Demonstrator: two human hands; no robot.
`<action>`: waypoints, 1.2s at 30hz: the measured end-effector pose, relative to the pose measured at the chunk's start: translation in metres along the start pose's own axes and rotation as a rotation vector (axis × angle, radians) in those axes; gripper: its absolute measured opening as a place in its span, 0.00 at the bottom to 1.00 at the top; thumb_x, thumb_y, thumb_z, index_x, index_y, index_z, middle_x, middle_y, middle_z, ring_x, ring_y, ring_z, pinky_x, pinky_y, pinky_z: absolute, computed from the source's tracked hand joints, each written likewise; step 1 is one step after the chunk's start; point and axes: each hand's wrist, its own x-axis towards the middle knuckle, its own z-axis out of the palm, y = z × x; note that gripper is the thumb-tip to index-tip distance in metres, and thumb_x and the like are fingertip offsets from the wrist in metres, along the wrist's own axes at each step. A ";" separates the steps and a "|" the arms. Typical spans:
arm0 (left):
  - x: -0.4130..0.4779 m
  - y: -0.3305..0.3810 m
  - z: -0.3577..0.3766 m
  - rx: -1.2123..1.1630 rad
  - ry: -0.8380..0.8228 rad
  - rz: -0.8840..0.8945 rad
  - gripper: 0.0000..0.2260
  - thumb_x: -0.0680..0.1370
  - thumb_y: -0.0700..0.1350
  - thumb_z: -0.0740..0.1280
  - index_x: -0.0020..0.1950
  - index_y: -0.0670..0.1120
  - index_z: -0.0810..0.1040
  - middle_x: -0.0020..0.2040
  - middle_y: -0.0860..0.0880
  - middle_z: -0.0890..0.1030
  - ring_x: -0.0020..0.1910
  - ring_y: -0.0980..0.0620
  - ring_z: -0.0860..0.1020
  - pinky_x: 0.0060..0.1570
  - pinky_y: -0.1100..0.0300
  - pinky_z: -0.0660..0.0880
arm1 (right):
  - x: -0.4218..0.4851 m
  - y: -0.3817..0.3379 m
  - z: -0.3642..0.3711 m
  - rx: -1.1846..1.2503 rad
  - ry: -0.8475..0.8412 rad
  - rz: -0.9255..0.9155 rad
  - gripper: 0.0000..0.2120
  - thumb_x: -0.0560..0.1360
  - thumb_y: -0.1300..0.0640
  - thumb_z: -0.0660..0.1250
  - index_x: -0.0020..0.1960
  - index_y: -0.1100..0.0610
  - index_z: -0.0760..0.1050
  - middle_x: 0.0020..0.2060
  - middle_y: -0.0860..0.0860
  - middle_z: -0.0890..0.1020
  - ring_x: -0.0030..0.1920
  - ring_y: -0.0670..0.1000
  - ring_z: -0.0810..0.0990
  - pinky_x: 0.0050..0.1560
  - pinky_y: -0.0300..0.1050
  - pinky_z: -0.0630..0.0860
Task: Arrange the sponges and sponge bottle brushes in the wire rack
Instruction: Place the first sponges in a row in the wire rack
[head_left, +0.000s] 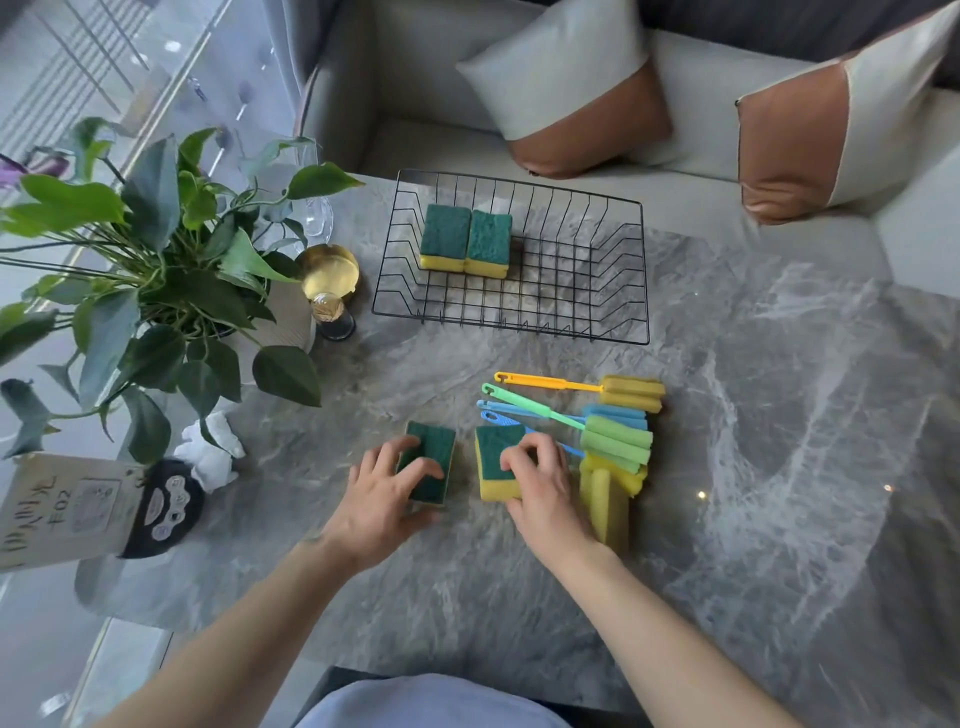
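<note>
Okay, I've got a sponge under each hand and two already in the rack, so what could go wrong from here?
1. Your right hand on its sponge sits against the piled bottle brushes; lifting might drag or scatter them.
2. The two sponges in the wire rack stand upright; pushing new ones in beside them could topple them.
3. The left hand and its sponge travel near the plant and gold cup, which could be knocked.

Living room, cushioned sofa (675, 150), potted plant (156, 249)

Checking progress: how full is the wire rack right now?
Mostly empty: the wire rack holds only two sponges, side by side at its left; the rest shows bare wire.
</note>
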 end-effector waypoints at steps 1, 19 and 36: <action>-0.003 -0.003 0.001 -0.022 -0.021 -0.006 0.21 0.73 0.63 0.71 0.63 0.61 0.71 0.73 0.49 0.62 0.65 0.43 0.66 0.63 0.47 0.67 | -0.003 0.002 0.003 0.007 -0.044 0.017 0.23 0.64 0.68 0.74 0.49 0.51 0.67 0.56 0.50 0.65 0.57 0.55 0.71 0.54 0.50 0.73; 0.026 0.001 0.002 -0.293 0.124 -0.441 0.15 0.78 0.52 0.69 0.59 0.45 0.72 0.50 0.45 0.80 0.49 0.42 0.79 0.41 0.55 0.68 | 0.015 -0.002 0.012 0.119 -0.159 0.393 0.32 0.78 0.47 0.68 0.76 0.54 0.59 0.69 0.56 0.71 0.67 0.58 0.73 0.63 0.52 0.74; 0.076 0.053 -0.081 -0.586 0.351 -0.317 0.09 0.79 0.48 0.69 0.58 0.52 0.73 0.36 0.49 0.79 0.36 0.56 0.77 0.34 0.65 0.72 | 0.060 0.008 -0.060 0.502 0.141 0.440 0.20 0.78 0.59 0.68 0.68 0.50 0.70 0.49 0.52 0.79 0.48 0.53 0.79 0.53 0.52 0.76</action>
